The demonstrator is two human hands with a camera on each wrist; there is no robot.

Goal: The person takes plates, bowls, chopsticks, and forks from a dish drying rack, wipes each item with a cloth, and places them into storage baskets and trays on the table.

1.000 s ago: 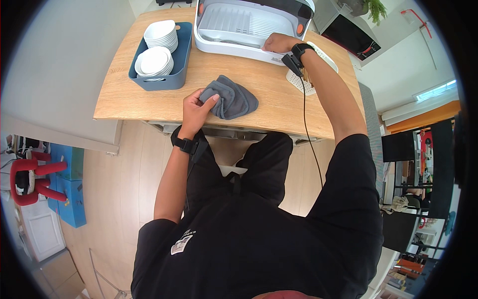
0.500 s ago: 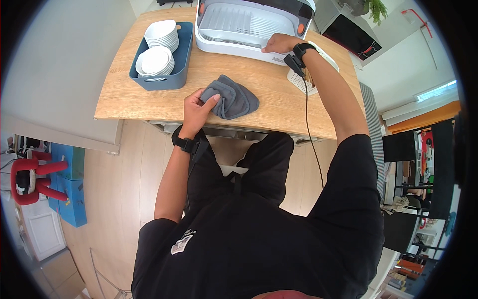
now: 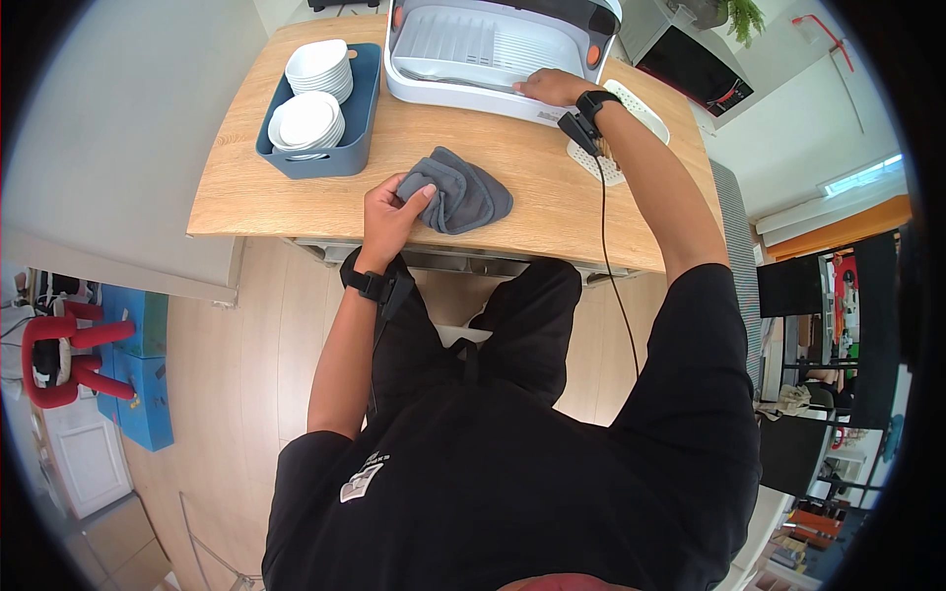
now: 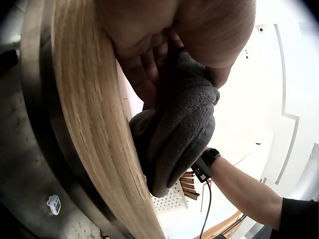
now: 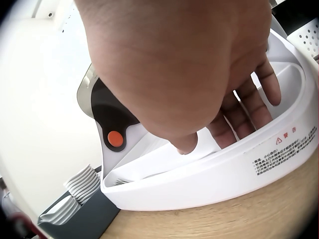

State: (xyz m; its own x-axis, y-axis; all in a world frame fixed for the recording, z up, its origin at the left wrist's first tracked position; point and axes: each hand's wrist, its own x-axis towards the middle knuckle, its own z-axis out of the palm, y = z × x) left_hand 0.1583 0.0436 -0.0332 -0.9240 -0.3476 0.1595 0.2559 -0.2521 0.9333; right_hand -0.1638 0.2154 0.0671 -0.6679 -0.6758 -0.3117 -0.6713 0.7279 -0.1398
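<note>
In the head view the left hand grips a folded grey cloth at the table's front edge. Its thumb lies on top of the cloth, and the left wrist view shows the fingers curled against the bunched cloth. The right hand is at the front trough of a white dish case whose dark lid is raised. Seen from the right wrist, the right hand reaches its slightly bent, spread fingers into the trough, with nothing visible between them and the thumb. Thin metal utensils lie at the trough's far end.
A blue bin at the table's left holds stacked white bowls and small dishes. White perforated trays sit under and beside the right forearm. A black cable hangs from the right wrist.
The right hand has shifted slightly left along the trough and a little away from the body. The left hand and the cloth stay in place.
</note>
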